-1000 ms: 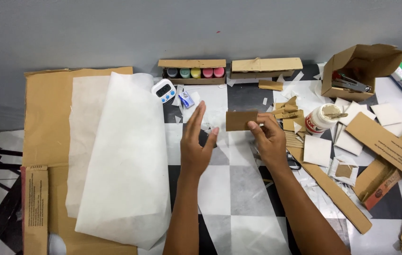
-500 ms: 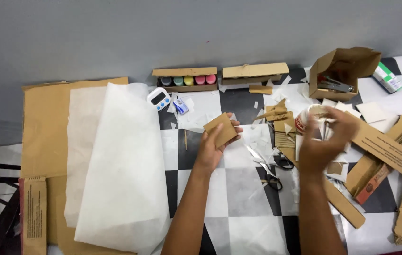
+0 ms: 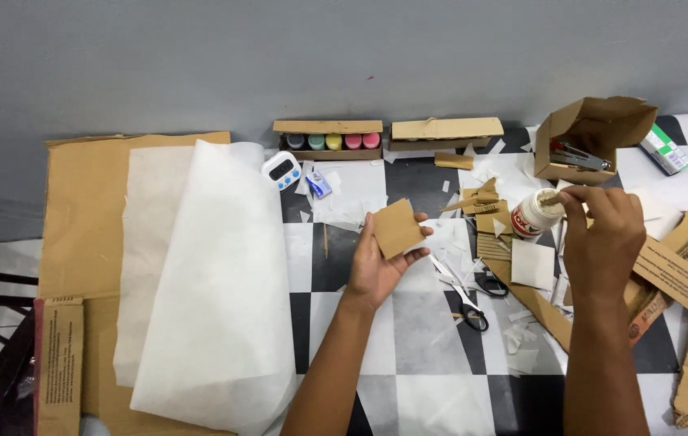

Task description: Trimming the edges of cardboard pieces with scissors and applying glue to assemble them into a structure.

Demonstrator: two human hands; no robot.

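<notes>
The left hand (image 3: 380,270) has a closed grip on a bare cardboard square (image 3: 396,228), while the right hand (image 3: 602,230) pinches a small stick (image 3: 552,196) over the glue pot (image 3: 534,216) just beside it, so gluing looks unstarted.

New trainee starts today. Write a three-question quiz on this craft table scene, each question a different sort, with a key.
1. True or false: the left hand holds a cardboard square.
2. What does the right hand reach into? A. glue jar B. paint pots C. timer
3. What tool lies on the checkered table between the hands?

Key
1. True
2. A; it holds a thin stick at the jar's mouth
3. Scissors
</notes>
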